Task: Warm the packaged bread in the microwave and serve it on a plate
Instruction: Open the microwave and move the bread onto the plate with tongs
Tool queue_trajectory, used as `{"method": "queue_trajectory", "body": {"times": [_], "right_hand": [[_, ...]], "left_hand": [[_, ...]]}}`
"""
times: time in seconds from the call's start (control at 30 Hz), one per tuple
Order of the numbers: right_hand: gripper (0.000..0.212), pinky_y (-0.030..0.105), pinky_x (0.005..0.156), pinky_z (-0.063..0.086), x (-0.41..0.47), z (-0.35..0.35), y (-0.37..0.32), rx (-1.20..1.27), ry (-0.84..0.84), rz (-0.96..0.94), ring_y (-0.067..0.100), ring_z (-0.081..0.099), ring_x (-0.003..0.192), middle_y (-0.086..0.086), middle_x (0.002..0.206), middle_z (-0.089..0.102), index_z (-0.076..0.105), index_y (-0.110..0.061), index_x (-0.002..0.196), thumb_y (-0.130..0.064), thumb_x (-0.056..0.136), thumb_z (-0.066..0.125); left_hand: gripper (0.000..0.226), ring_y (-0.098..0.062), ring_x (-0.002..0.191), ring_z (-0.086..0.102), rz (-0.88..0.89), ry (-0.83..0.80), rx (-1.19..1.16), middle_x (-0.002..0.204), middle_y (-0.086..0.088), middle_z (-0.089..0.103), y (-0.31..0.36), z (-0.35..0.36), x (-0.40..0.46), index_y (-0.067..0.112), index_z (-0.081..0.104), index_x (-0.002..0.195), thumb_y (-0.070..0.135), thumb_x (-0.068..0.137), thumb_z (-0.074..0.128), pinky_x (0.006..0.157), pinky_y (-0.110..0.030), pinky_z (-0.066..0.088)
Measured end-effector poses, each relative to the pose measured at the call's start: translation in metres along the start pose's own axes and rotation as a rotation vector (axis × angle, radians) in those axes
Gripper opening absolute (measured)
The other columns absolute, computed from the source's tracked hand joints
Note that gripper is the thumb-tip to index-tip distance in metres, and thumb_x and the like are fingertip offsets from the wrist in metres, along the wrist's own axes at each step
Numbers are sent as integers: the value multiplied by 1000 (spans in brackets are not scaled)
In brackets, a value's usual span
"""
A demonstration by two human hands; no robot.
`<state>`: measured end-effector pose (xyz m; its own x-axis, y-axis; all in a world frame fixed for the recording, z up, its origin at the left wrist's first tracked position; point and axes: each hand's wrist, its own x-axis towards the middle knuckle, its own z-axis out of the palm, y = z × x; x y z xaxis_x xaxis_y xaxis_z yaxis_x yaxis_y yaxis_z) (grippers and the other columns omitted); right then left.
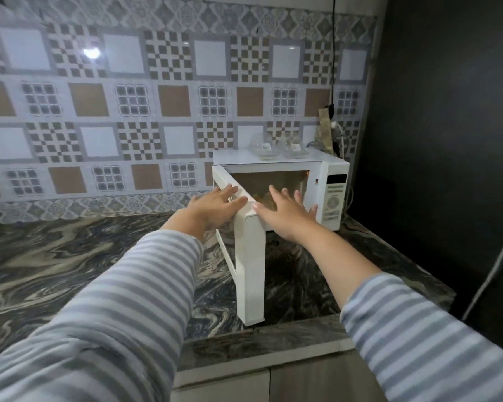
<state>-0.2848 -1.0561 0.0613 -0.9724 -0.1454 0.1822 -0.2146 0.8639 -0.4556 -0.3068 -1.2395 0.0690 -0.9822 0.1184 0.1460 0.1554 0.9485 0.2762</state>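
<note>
Countertop [70, 256]: one microwave [331, 181], two hands [215, 207].

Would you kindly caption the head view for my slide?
Left hand rests on the open microwave door; right hand reaches toward the lit cavity.

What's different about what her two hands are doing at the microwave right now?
The left hand rests with straight fingers on the top edge of the open microwave door; the right hand touches nothing clearly and reaches past the door towards the lit microwave cavity. The left hand lies outside the door, the right on its inner side. Both are open, empty, and come from striped sleeves.
</note>
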Motion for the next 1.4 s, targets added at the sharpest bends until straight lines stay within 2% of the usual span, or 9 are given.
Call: {"method": "queue_trajectory", "body": {"times": [0.2,0.33,0.43,0.57,0.73,0.93,1.07,1.17,1.4], "right_hand": [[73,58,112,-15,-4,18,-28,71,-24,-36,23,-18,146,0,161,-3,3,-37,151,-69,89,24],[67,56,113,-14,0,19,-21,145,-12,-45,21,-14,147,-2,161,2,8,-40,150,-69,90,19],[61,55,114,-10,10,15,-3,101,3,17,22,-9,148,-2,161,5,10,-39,150,-63,94,16],[62,57,116,1,33,1,28,38,17,65,25,-1,148,1,160,13,11,-36,151,-63,95,19],[59,55,116,12,82,-16,65,31,70,47,27,2,148,3,159,19,17,-30,150,-54,98,26],[55,55,115,14,161,-28,107,66,94,9,30,8,147,4,156,27,24,-28,149,-49,98,30],[50,56,114,17,215,-26,127,-10,82,-46,29,23,142,4,150,37,31,-26,145,-46,99,30],[46,56,111,22,237,-19,140,-43,79,-114,28,33,136,2,145,44,38,-26,140,-44,99,31],[46,53,115,16,215,-8,162,11,-1,-89,28,27,140,4,149,38,36,-29,143,-44,99,31]], "left_hand": [[59,-12,148,2,-10,-1,-32,161,7,8,-20,-6,-18,40,12,151,61,95,14,118,-53,2],[56,-15,147,9,6,72,-127,159,5,18,-17,-15,-19,34,32,146,58,97,23,118,-51,7],[58,-23,143,25,-7,83,-178,155,-1,29,-1,-28,-8,29,45,139,62,94,29,115,-46,20],[57,-27,126,45,5,70,-141,146,-3,39,27,-38,21,28,49,136,62,90,42,104,-38,33],[57,-27,128,43,-30,74,-102,146,-4,41,58,-34,81,29,47,136,56,86,54,105,-38,35],[54,-25,128,43,-92,115,-141,144,-2,44,83,-21,164,30,47,135,48,86,56,105,-40,34],[53,-26,132,39,-136,133,-117,147,-3,39,90,1,205,28,45,137,46,88,57,112,-42,31],[55,-26,133,39,-175,131,-126,147,-2,37,92,21,222,28,45,138,45,87,59,111,-44,32],[50,-26,129,43,-187,122,-134,140,-3,46,103,67,200,26,50,133,44,87,55,111,-47,32]]}}
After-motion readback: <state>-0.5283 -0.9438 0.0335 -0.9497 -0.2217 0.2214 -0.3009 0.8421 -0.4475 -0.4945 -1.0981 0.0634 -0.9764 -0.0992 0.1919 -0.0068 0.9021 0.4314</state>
